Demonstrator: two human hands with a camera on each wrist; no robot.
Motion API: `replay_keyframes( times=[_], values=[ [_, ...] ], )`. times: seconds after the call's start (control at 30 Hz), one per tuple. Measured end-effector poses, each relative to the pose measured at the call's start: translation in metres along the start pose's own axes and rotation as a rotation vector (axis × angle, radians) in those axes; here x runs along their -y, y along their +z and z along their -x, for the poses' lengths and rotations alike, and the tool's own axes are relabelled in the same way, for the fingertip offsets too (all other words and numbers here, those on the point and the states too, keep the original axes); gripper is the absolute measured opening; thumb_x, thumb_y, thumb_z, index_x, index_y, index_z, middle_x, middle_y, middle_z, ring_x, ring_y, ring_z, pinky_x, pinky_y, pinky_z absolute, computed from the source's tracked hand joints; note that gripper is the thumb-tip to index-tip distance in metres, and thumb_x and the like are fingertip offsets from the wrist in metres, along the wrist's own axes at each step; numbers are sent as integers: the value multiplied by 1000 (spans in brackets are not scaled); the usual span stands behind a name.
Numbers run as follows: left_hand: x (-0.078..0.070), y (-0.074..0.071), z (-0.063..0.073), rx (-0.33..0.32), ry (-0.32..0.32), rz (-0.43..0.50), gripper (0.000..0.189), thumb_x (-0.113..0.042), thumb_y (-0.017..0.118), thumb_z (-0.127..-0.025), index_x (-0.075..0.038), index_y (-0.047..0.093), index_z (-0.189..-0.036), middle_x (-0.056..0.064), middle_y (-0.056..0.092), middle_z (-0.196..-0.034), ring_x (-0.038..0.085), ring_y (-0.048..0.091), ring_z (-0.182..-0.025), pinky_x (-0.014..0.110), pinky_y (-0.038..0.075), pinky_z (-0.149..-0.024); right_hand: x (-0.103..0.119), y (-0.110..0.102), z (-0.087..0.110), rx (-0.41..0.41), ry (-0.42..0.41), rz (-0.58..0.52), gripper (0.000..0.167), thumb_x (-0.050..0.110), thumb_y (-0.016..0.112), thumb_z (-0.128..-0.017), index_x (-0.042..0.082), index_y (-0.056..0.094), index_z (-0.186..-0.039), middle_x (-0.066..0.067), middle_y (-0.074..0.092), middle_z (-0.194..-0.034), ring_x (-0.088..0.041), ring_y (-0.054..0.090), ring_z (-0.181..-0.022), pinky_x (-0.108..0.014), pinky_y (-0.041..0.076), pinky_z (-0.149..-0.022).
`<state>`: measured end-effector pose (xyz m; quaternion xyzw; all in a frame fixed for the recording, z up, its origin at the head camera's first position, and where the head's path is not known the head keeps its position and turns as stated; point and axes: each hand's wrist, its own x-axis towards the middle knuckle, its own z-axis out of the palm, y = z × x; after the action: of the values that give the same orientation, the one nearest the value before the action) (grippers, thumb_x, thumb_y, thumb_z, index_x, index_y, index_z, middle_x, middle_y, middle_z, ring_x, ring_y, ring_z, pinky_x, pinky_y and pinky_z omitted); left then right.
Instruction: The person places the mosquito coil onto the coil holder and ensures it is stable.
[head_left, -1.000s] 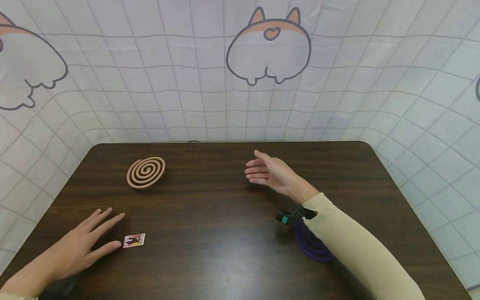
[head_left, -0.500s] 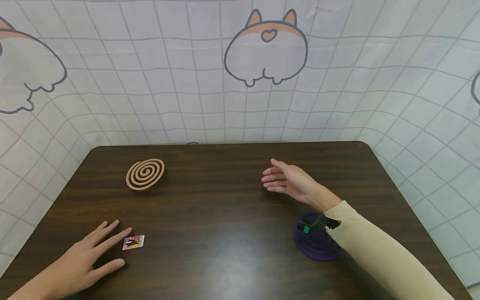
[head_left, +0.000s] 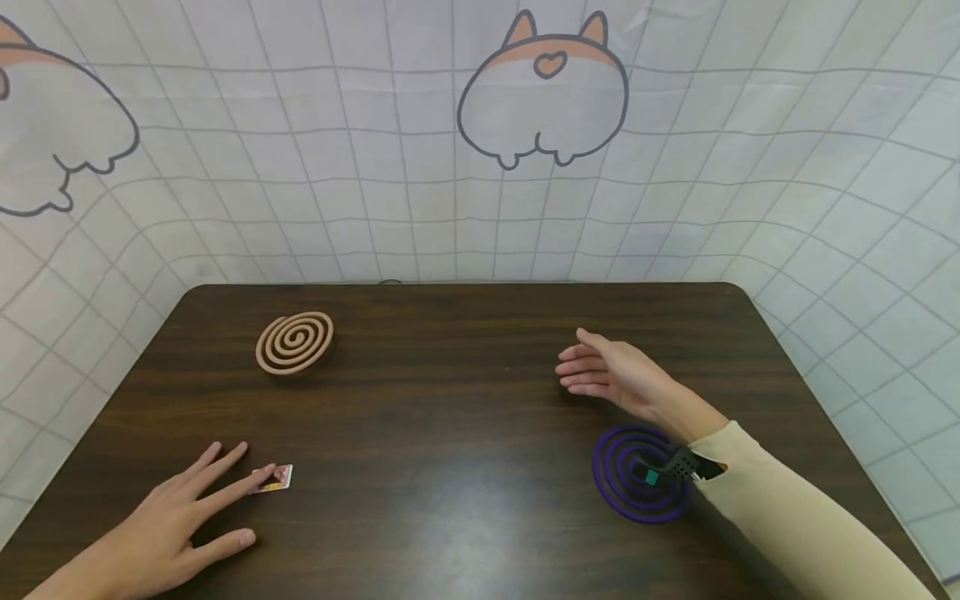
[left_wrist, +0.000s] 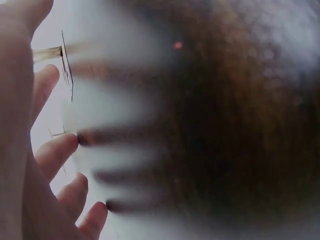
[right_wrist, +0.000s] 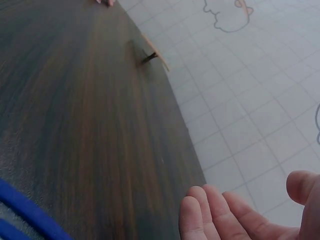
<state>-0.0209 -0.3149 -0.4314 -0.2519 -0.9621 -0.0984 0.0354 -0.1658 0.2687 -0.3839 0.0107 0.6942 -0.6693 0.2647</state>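
Observation:
My left hand (head_left: 161, 525) lies low over the left part of the table, fingers spread. Its index fingertip overlaps a small colourful picture card (head_left: 282, 477) and hides the card's left part; the thumb is nearer me, apart from it. In the left wrist view the card (left_wrist: 67, 67) shows edge-on beside a fingertip. My right hand (head_left: 626, 379) hovers over the right side, palm turned left, fingers extended together and thumb up, holding nothing. Beneath its wrist sits a purple spiral disc (head_left: 597, 467), partly covered by the wrist camera and sleeve.
A tan spiral disc (head_left: 297, 337) stands at the back left; the right wrist view shows it raised on a dark post (right_wrist: 150, 57). The dark wooden table (head_left: 450, 417) ends at a white gridded curtain (head_left: 420, 167) with cartoon prints.
My right hand has moved right and toward me, uncovering more of the purple spiral disc. My left hand has shifted toward me, its index finger now over the card, which was uncovered before.

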Motion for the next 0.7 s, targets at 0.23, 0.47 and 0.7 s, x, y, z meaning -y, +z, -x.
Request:
replay_keyframes(
  times=[0.23,0.47,0.7],
  values=[
    [-1,3,2,-25,-1,-36,79,-45,85,-82,-42,49,-153,0,34,-171,-1,-6,-160,72,46,-85,-3,-7,9,-14,4,-2,79,56,49,-106,-12,44,-146,-10,71,-128,-22,72,-117,-30,60,-98],
    [0,3,0,-19,0,-23,77,-45,84,-83,-43,49,-152,0,34,-170,3,-2,-162,69,45,-88,-7,-23,23,-41,-13,19,77,60,48,-105,-7,46,-144,-3,71,-125,-20,72,-118,-28,59,-100],
    [3,5,1,-23,9,-18,77,-44,85,-83,-42,50,-152,0,33,-171,2,-3,-162,70,46,-87,-15,-34,40,-43,-32,64,77,57,44,-107,-9,45,-145,-3,73,-125,-15,73,-114,-26,59,-98]
  ],
)
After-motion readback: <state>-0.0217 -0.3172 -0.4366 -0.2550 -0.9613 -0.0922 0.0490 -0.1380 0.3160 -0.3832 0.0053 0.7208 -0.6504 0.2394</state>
